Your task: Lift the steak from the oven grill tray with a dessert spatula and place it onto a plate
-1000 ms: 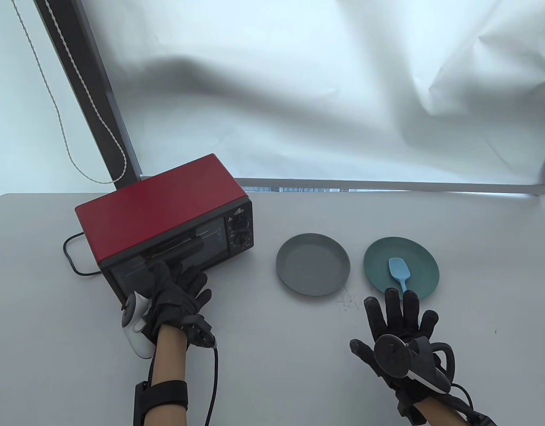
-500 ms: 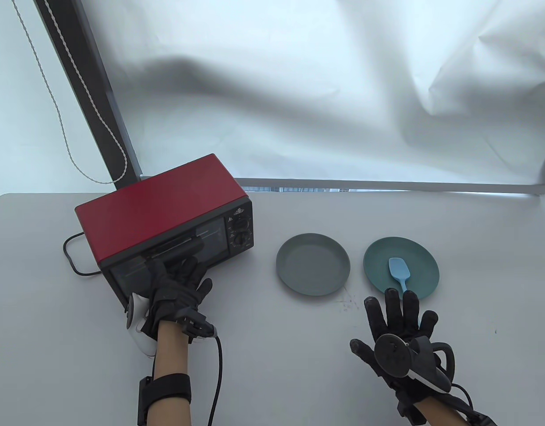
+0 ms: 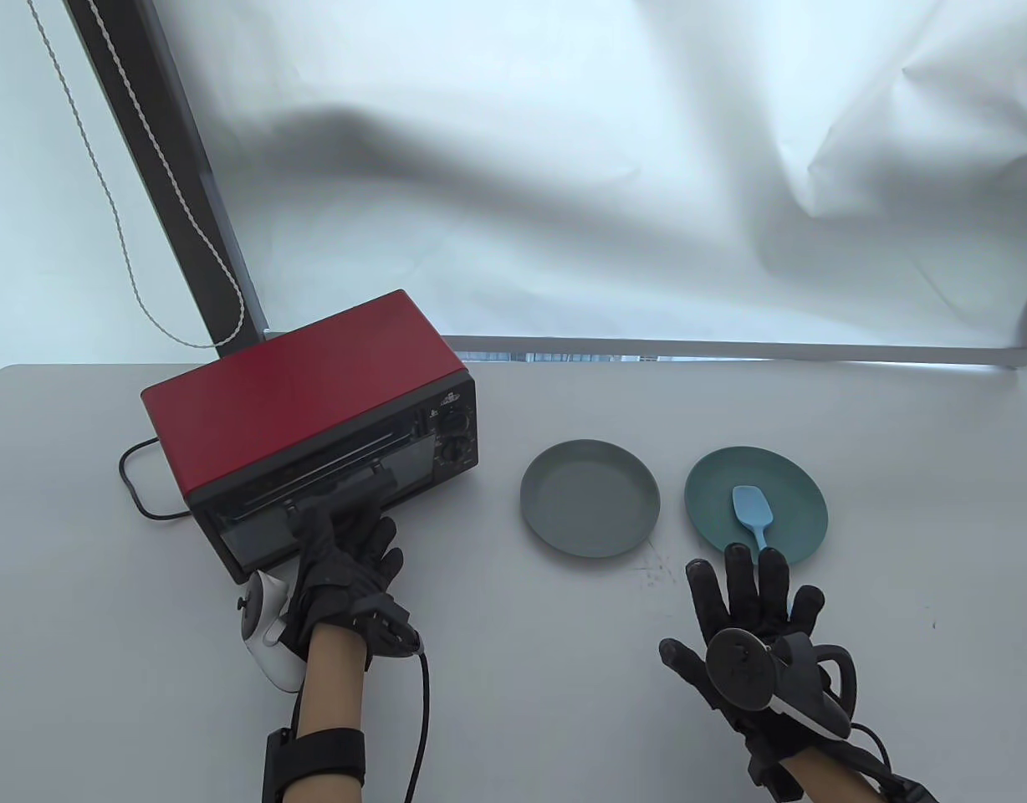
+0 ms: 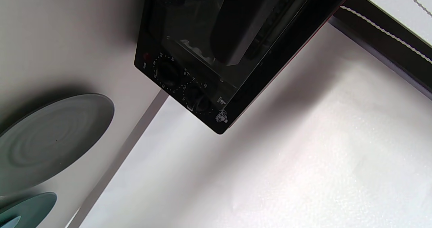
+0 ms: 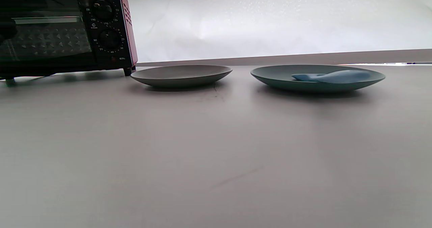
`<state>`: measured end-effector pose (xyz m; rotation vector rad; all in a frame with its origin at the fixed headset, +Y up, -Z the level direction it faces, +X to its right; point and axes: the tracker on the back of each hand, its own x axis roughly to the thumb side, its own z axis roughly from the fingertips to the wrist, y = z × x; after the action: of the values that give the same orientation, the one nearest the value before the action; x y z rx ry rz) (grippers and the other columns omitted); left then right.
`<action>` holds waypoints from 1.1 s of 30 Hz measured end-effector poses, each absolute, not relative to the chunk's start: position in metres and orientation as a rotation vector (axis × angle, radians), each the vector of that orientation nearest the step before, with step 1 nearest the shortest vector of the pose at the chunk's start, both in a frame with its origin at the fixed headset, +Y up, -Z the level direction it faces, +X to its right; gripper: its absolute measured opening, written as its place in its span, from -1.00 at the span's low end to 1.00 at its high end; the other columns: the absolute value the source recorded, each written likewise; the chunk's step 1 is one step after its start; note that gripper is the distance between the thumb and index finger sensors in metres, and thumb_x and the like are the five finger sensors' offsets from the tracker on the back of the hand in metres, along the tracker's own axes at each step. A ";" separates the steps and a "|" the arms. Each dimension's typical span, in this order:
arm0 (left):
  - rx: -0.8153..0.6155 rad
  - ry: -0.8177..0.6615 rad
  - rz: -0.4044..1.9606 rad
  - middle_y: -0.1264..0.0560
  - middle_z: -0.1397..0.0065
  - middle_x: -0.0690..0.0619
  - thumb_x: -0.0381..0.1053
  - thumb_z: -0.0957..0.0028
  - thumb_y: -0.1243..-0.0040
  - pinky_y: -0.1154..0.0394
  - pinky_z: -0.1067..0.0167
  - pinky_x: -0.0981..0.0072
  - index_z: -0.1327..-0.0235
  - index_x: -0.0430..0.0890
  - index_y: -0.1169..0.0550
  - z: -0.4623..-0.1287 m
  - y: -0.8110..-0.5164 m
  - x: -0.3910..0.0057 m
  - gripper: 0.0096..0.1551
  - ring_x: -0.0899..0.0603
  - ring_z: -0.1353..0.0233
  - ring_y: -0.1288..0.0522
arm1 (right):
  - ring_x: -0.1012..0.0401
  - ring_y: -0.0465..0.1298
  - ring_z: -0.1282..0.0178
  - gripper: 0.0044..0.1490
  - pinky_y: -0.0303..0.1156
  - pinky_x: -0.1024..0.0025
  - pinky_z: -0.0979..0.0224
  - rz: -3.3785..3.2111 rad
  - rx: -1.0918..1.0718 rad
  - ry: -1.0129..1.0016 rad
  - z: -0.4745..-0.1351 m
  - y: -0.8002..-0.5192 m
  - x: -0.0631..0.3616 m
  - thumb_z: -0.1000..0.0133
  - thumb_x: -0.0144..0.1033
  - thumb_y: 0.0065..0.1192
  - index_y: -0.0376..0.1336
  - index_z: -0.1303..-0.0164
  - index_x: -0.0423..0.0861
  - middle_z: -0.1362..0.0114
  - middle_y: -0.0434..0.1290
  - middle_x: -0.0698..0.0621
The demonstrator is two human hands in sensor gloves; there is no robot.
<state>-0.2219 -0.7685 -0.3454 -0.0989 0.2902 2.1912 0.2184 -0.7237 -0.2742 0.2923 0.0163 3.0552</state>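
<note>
A red toaster oven (image 3: 296, 393) stands at the table's left. My left hand (image 3: 334, 514) grips the door handle (image 3: 365, 481), and the dark glass door leans out a little at its top. The steak and grill tray do not show through the glass. A light blue dessert spatula (image 3: 752, 508) lies in a teal plate (image 3: 785, 477) at the right. An empty grey plate (image 3: 590, 508) sits between oven and teal plate. My right hand (image 3: 752, 585) lies flat on the table just below the teal plate, fingers spread, holding nothing. The right wrist view shows the spatula (image 5: 334, 76) low in its plate (image 5: 287, 78).
The oven's black power cord (image 3: 133, 485) loops on the table to its left. A dark post (image 3: 171, 192) with a hanging bead cord rises behind the oven. White sheeting (image 3: 647, 184) backs the table's far edge. In the left wrist view the oven's knobs (image 4: 167, 73) face the grey plate (image 4: 50, 137).
My left hand has drawn the door handle toward me and slightly right, and the door's top has come away from the oven. The right hand has not moved.
</note>
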 end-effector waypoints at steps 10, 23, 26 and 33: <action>-0.157 0.344 2.115 -0.06 -0.73 -0.22 0.31 -0.41 0.38 -0.09 -0.50 -0.38 -0.73 -0.11 0.07 -0.326 -0.771 -0.217 -0.21 -0.37 -0.66 -0.16 | -0.46 -0.53 -0.69 0.16 -0.44 -0.67 -0.44 3.051 0.309 0.011 -0.273 -0.723 0.218 -0.34 0.37 -0.12 -0.53 -0.75 -0.02 -0.77 -0.64 -0.41; -0.220 0.391 2.129 -0.06 -0.72 -0.25 0.27 -0.43 0.42 -0.09 -0.50 -0.37 -0.72 -0.17 0.13 -0.308 -0.780 -0.208 -0.20 -0.39 -0.65 -0.15 | -0.46 -0.52 -0.69 0.16 -0.44 -0.67 -0.44 3.048 0.314 0.016 -0.272 -0.723 0.218 -0.34 0.37 -0.12 -0.53 -0.75 -0.02 -0.76 -0.64 -0.41; -0.232 0.394 2.124 -0.06 -0.72 -0.25 0.26 -0.42 0.44 -0.09 -0.50 -0.37 -0.73 -0.18 0.18 -0.306 -0.779 -0.206 -0.19 -0.40 -0.65 -0.15 | -0.47 -0.53 -0.69 0.16 -0.44 -0.67 -0.44 3.052 0.310 0.017 -0.272 -0.723 0.218 -0.34 0.37 -0.12 -0.53 -0.75 -0.03 -0.76 -0.64 -0.41; -0.268 0.426 2.123 -0.05 -0.71 -0.26 0.20 -0.42 0.53 -0.09 -0.50 -0.37 -0.71 -0.24 0.24 -0.299 -0.782 -0.200 -0.20 -0.40 -0.65 -0.15 | -0.46 -0.52 -0.69 0.16 -0.44 -0.67 -0.44 3.052 0.306 0.019 -0.272 -0.722 0.219 -0.34 0.37 -0.12 -0.53 -0.75 -0.02 -0.77 -0.63 -0.41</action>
<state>-0.1998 -0.7816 -0.2993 -0.2680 0.4257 2.1230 0.2185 -0.7224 -0.2716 0.3064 0.0187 3.0518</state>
